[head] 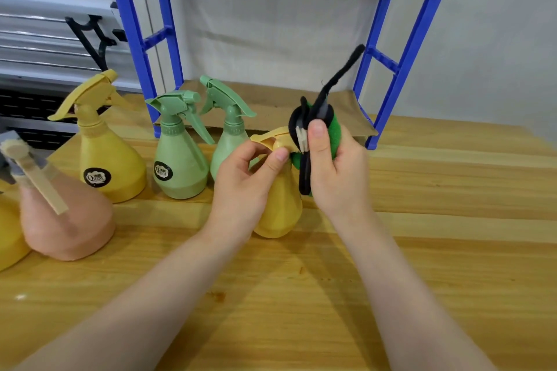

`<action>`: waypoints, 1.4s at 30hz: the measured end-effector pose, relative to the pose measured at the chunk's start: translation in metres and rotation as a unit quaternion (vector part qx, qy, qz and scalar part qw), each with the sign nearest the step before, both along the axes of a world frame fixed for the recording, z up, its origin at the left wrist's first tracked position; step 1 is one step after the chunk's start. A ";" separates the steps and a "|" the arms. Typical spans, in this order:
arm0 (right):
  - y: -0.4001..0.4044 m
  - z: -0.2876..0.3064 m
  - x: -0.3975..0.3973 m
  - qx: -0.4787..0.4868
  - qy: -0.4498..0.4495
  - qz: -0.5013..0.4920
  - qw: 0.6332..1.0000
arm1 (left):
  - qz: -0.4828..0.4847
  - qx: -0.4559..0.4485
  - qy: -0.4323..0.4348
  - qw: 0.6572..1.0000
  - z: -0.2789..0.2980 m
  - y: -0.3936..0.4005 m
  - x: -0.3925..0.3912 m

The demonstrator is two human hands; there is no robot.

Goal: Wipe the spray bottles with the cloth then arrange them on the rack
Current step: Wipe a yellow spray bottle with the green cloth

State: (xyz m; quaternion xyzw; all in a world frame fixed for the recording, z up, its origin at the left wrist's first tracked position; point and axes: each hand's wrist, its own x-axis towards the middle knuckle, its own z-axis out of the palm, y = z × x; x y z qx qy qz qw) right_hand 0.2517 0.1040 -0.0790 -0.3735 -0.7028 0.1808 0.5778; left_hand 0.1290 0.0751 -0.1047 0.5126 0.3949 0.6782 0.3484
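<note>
The left hand (247, 178) grips the yellow bottle (278, 208) near its neck, steadying it just before the rack (388, 69), so the right hand (334, 166), fingers clenched on the cloth (316, 126), can wipe its trigger head.

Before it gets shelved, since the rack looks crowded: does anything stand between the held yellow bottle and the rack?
Yes. Two green spray bottles stand left of the yellow bottle at the blue rack; the right side looks clear.

The left hand (245, 181) hides the neck of the yellow spray bottle (278, 208). Left of that bottle, another yellow bottle (7, 235) is cut off by the picture's edge. The pink bottle (64, 220) looks blurry.
</note>
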 end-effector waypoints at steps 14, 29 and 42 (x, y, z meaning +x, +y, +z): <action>-0.009 0.015 0.012 -0.162 0.150 0.222 0.950 | -0.088 -0.019 -0.102 0.991 0.004 0.004 -0.007; -0.009 0.014 0.005 -0.367 0.373 0.369 0.768 | -0.041 0.011 -0.106 0.994 0.006 0.001 -0.008; -0.006 0.011 0.016 -0.086 0.134 0.185 0.970 | 0.006 -0.005 -0.072 0.997 0.012 0.001 -0.015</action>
